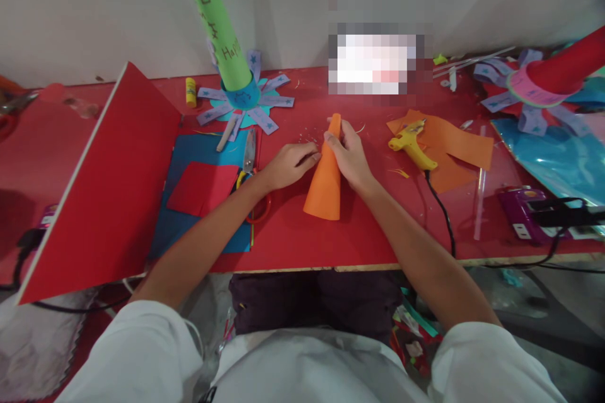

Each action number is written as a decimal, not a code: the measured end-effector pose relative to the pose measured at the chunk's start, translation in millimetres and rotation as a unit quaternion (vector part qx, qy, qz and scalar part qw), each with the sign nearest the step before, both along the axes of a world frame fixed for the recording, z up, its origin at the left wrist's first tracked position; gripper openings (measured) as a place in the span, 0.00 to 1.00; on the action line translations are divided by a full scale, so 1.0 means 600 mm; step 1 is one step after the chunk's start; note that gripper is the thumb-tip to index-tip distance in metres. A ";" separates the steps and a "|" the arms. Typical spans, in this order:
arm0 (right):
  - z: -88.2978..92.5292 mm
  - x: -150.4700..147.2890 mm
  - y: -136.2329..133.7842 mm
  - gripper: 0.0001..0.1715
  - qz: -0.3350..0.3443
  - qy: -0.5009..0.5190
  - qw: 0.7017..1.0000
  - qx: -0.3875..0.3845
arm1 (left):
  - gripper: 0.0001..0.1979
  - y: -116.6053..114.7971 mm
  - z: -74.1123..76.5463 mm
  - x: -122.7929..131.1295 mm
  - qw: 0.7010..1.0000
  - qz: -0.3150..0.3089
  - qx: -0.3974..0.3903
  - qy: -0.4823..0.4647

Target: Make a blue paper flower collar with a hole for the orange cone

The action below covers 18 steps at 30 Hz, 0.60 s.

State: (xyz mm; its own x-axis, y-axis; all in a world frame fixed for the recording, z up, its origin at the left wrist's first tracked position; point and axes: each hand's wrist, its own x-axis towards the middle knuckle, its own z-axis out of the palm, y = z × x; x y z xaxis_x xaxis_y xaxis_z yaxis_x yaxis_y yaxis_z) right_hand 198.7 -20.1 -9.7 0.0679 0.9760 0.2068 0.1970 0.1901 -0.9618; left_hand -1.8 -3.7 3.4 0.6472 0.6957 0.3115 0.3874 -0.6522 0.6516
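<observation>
orange paper cone point(326, 186): between the two hands over the red counter point(293, 242), narrow end away from the person, wide end nearer
right hand point(352, 156): fingers wrapped around the cone's upper part, holding it
left hand point(293, 160): fingers curled close together at the cone's left side; cannot tell whether they grip it
yellow glue gun point(416, 146): right of the cone, lying on orange paper point(472, 146)
scissors point(249, 150): beside the left forearm, partly hidden
red paper point(205, 187): on a blue sheet point(189, 146), left
green tube point(215, 25): upright but tilted, at the back
</observation>
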 end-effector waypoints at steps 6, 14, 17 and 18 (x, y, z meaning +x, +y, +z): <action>0.001 0.000 -0.001 0.29 0.002 -0.011 1.000 0.003 | 0.12 -0.002 0.002 -0.003 1.000 0.008 0.004 0.001; -0.004 -0.001 0.000 0.34 0.010 -0.003 1.000 0.002 | 0.09 -0.002 0.006 -0.002 1.000 0.008 0.013 0.000; -0.004 -0.001 0.000 0.34 0.007 -0.002 1.000 0.000 | 0.09 -0.003 0.007 -0.002 1.000 0.007 0.012 0.001; -0.004 -0.002 0.000 0.34 0.007 -0.002 1.000 0.000 | 0.09 -0.003 0.007 -0.002 1.000 0.005 0.013 0.000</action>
State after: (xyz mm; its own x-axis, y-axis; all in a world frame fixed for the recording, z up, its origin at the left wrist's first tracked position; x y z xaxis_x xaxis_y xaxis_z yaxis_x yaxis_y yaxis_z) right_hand 197.7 -19.8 -12.3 0.0538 0.9769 0.2070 0.1975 0.1928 -0.9612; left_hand -3.1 -5.6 7.4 0.6401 0.6941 0.3293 0.3949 -0.6649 0.6340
